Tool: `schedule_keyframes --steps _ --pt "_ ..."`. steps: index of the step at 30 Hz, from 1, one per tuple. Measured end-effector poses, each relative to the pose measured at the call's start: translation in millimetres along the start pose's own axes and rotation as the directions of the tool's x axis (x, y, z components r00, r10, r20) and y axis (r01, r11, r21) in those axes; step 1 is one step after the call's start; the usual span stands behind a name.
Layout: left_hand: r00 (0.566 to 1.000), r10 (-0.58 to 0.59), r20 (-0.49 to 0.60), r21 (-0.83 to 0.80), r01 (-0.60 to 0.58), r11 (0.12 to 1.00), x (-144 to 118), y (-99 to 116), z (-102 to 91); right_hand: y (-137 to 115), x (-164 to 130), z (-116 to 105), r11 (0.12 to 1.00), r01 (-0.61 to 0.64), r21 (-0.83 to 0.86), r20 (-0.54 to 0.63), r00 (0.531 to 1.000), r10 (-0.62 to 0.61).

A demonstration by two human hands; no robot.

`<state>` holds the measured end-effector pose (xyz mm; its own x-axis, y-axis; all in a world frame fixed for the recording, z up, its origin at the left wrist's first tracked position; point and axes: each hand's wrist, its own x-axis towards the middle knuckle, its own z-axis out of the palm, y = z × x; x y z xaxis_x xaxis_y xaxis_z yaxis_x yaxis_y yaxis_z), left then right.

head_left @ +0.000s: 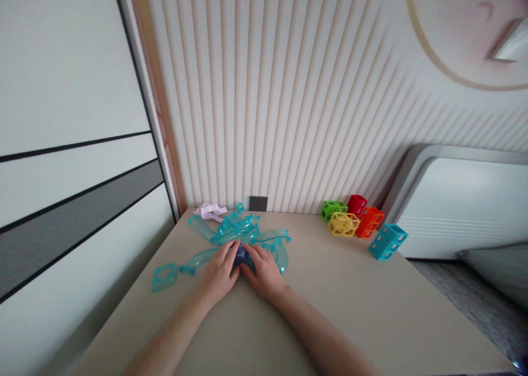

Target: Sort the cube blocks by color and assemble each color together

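Dark blue block (240, 255) pinched between left hand (220, 271) and right hand (264, 274), both closed on it, near the table's (350, 310) far left corner, just before the clear teal track pieces (243, 233).

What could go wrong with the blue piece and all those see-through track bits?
The small blue piece is pinched between the left hand and right hand, so it might pop out of that grip. The clear teal track pieces lie piled right by the fingers, so a nudge could scatter them. The teal frame sits near the table edge and could slide off.
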<state>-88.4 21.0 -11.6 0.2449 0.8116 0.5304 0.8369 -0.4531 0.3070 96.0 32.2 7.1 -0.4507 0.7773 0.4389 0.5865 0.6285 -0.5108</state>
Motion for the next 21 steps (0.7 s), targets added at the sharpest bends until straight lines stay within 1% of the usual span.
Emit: schedule_keyframes --steps 3,5,10,13,17,21 --pt "0.998 -0.054 -0.044 -0.088 0.050 0.995 1 -3 8.8 6 -3 2 0.994 -0.048 0.097 -0.033 0.998 0.052" --pt "0.996 -0.070 -0.059 -0.146 0.061 0.987 1 -6 13.1 8 -3 3 0.984 -0.069 0.163 -0.055 0.995 0.078" --pt "0.996 -0.087 -0.021 -0.249 0.079 0.965 -1 -10 16.8 10 -5 3 0.958 -0.086 0.272 -0.093 0.989 0.115" --pt "0.995 -0.102 -0.013 -0.282 0.094 0.955 -1 -8 15.5 11 -6 4 0.949 -0.109 0.296 -0.088 0.986 0.141" --pt "0.996 -0.085 -0.022 -0.281 0.075 0.957 2 -3 12.3 13 -6 6 0.953 -0.128 0.275 -0.072 0.986 0.153" --pt "0.997 -0.082 -0.004 -0.295 0.077 0.953 3 2 11.5 15 -8 8 0.957 -0.118 0.265 -0.086 0.986 0.146"
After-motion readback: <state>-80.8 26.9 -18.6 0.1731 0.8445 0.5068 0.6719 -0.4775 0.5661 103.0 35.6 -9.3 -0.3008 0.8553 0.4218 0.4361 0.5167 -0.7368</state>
